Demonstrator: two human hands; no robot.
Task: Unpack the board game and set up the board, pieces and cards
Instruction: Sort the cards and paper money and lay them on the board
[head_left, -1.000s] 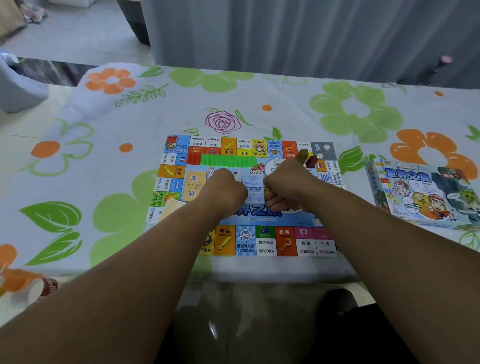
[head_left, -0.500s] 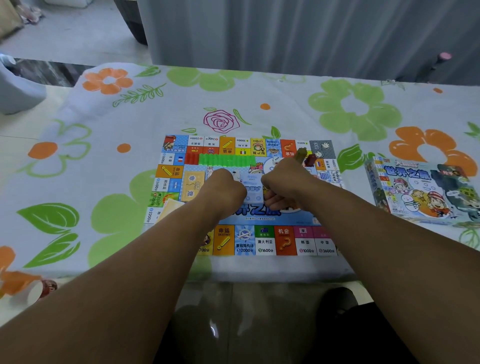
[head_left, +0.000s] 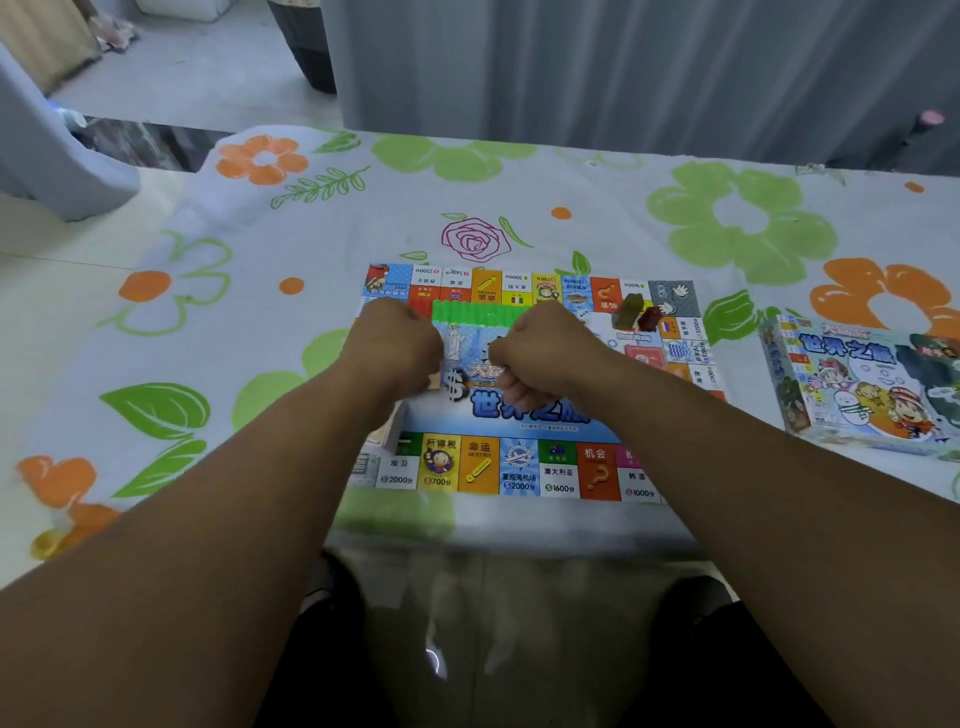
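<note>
The colourful game board (head_left: 519, 467) lies flat on the flowered tablecloth. A row of green plastic houses (head_left: 472, 313) stands along its far side. An olive piece (head_left: 629, 309) and a dark red piece (head_left: 650, 318) stand near the far right corner. My left hand (head_left: 397, 348) is curled over the board's left half, and a small pale card (head_left: 432, 382) shows at its fingertips. My right hand (head_left: 545, 353) is a fist over the board's centre, and I see nothing in it. A pale card stack (head_left: 393, 434) sits tilted under my left wrist.
The game box (head_left: 862, 384) lies on the table to the right of the board. The cloth-covered table (head_left: 260, 312) extends far to the left and back. A grey curtain (head_left: 623, 67) hangs behind the table, and my knees are below its near edge.
My hands were close together over the board's centre. My left hand has since pulled away to the left, opening a gap. The right hand has stayed nearly in place.
</note>
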